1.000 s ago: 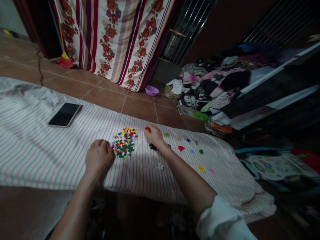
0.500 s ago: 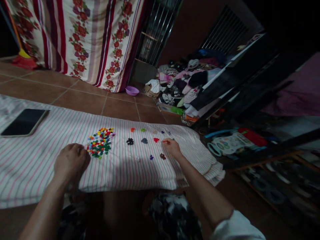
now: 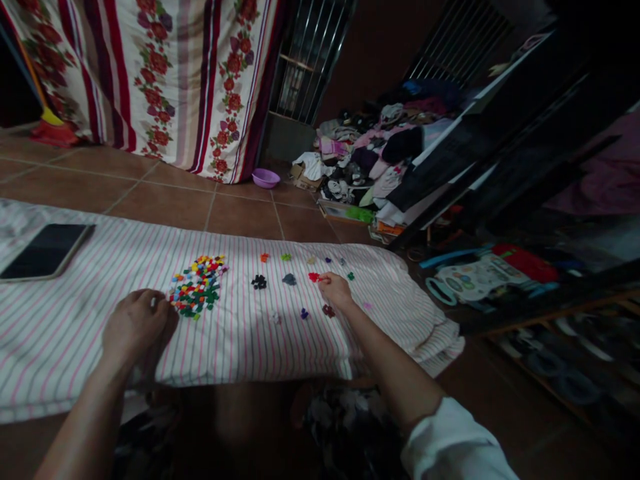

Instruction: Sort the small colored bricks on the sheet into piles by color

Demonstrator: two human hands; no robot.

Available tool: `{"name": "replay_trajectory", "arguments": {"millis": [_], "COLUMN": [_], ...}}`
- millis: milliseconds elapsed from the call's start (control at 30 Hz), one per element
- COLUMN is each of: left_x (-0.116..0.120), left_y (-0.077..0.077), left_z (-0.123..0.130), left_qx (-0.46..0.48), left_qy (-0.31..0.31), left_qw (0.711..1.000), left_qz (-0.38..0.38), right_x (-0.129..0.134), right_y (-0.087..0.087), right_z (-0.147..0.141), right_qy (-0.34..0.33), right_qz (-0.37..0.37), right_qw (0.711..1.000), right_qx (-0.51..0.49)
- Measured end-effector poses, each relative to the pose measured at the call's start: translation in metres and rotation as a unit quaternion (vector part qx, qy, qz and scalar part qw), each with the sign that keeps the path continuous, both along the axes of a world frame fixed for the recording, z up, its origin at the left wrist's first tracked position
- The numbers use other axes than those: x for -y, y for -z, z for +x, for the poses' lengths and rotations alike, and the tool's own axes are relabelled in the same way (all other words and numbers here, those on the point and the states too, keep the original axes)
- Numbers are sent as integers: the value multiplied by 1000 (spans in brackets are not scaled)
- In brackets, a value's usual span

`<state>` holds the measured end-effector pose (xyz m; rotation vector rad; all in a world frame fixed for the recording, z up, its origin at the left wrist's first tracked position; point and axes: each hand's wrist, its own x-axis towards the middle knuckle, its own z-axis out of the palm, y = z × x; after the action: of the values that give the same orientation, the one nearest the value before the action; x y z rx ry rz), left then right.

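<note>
- Here's the right hand (image 3: 336, 291), reaching over the striped cloth (image 3: 240, 347), fingertips bunched right at the small red pieces (image 3: 313, 277), at its 10 o'clock; whether they pinch 1, I can't tell.
- And the left hand (image 3: 134, 325)! Fingers curled, low by the cloth, the big mixed pile (image 3: 195, 290) just beside its fingertips at 2 o'clock; can't tell if anything sits inside.
- Round the right hand now: green pieces (image 3: 351, 275) near 1 o'clock, brown pieces (image 3: 329, 311) close at 7.
- Black pieces (image 3: 259, 281) and dark grey pieces (image 3: 289, 279) sit out at its 9 o'clock.
- Over at the left hand's 10 o'clock, well apart, lies a phone (image 3: 47, 250).
</note>
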<state>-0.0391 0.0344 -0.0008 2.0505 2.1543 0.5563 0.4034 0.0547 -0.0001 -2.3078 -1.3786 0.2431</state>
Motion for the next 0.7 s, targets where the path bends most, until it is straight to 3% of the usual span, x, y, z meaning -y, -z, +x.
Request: {"name": "replay_trajectory", "arguments": {"millis": [400, 533, 700], "left_x": [3, 4, 2], "left_y": [-4, -9, -3], "left_z": [2, 1, -1], "left_qx": [1, 2, 19], "left_qy": [3, 3, 1], "left_qw": [1000, 1000, 1000], "left_qz": [-17, -28, -8], "right_x": [12, 14, 13], "right_y": [-7, -10, -21], "right_z": [-7, -10, -45], "right_qy": [-4, -11, -106], "right_qz": [38, 88, 146], "right_qw": [999, 996, 983], "right_qx": [-31, -29, -34]}}
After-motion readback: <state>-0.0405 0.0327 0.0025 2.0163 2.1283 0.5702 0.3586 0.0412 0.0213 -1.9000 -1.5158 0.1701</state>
